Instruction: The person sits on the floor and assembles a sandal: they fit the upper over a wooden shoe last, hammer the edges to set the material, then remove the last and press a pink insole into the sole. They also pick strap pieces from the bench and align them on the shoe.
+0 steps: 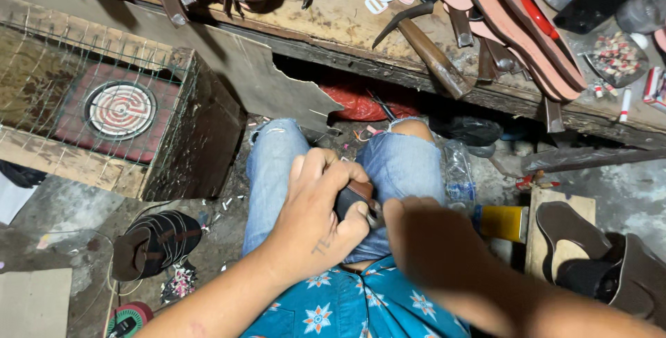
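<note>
Left hand (316,220) fingers clamped on dark shoe piece (350,198) over lap; right hand (423,241) blurred, grip unclear; hammer (423,40) on worktop (333,12) above.

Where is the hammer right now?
In the head view the hammer lies on the wooden workbench at upper centre-right, beside the pink shoe soles, untouched by either hand.

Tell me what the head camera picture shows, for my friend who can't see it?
A seated person in torn jeans holds a small dark and brown object over the lap, the left hand wrapped around it and the blurred right hand beside it. Ahead, a cluttered wooden workbench holds a hammer and pink sandal soles.
</note>
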The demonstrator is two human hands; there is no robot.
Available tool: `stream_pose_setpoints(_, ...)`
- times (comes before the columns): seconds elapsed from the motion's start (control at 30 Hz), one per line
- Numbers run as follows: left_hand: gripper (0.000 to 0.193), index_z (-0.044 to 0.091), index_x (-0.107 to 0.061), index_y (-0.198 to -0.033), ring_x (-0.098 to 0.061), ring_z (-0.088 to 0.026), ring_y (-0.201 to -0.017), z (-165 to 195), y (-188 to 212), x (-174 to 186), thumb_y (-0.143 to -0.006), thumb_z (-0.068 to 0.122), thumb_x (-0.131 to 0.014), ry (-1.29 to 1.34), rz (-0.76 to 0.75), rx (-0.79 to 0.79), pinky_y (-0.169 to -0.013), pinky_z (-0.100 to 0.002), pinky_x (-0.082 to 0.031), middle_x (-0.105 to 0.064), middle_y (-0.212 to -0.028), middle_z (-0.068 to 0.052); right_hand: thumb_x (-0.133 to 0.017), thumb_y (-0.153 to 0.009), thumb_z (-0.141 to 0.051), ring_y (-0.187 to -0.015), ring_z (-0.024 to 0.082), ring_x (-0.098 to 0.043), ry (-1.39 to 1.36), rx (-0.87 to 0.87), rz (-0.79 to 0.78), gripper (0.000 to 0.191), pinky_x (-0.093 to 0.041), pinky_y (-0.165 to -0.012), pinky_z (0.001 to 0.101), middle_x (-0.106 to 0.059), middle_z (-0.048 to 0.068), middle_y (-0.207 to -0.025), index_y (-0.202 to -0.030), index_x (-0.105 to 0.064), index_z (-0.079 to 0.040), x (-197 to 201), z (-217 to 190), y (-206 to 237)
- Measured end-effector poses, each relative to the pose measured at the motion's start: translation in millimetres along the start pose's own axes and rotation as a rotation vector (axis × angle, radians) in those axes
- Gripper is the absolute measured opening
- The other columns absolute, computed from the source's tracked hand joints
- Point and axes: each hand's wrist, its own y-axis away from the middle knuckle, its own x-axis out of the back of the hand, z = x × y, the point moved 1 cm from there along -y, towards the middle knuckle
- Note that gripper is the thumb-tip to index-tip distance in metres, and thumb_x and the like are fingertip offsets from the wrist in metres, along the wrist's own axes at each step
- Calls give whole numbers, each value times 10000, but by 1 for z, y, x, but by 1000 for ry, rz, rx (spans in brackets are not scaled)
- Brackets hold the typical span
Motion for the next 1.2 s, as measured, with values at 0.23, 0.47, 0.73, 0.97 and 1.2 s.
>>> stream_pose_setpoints(0.23,384,96,-620,-1123,-476,-389,-1070,-3,-4,-1,-747,147,-676,-78,32,-47,-978,-479,-419,-512,-1111,-181,-724,-747,-269,-861,330,-675,-178,432,286,412,-510,-743,459,-710,115,-873,-1086,-646,-47,17,31,-16)
stream_pose_setpoints(0.47,386,105,-625,-1122,-479,-381,-1059,2,-8,-10,-746,159,-695,-97,19,-73,-964,-477,-428,-499,-1087,-172,-712,-824,-314,-765,326,-692,-110,408,78,305,-549,-655,443,-671,125,-793,-981,-610,-72,42,50,-15)
stream_pose_setpoints(0.73,290,112,-652,-1056,-505,-361,-1026,1,-10,-4,-775,170,-699,21,-35,5,-950,-455,-438,-523,-1049,-148,-543,-852,-169,-744,326,-690,-8,3,-104,143,-552,-622,481,-672,118,-834,-982,-574,-117,7,22,-2)
stream_pose_setpoints(0.97,385,48,-574,-1140,-494,-409,-1032,-5,-9,4,-777,137,-667,-124,7,-31,-935,-494,-424,-514,-1093,-190,-652,-845,-276,-842,350,-683,-184,206,134,228,-533,-697,483,-685,130,-880,-959,-582,-91,8,18,-25)
stream_pose_setpoints(1.2,439,37,-548,-1150,-500,-419,-1037,-5,-6,1,-751,145,-695,-231,24,-83,-930,-519,-418,-504,-1085,-200,-721,-848,-296,-968,365,-664,-362,303,-169,287,-491,-810,491,-700,141,-956,-1003,-600,-87,28,39,-43)
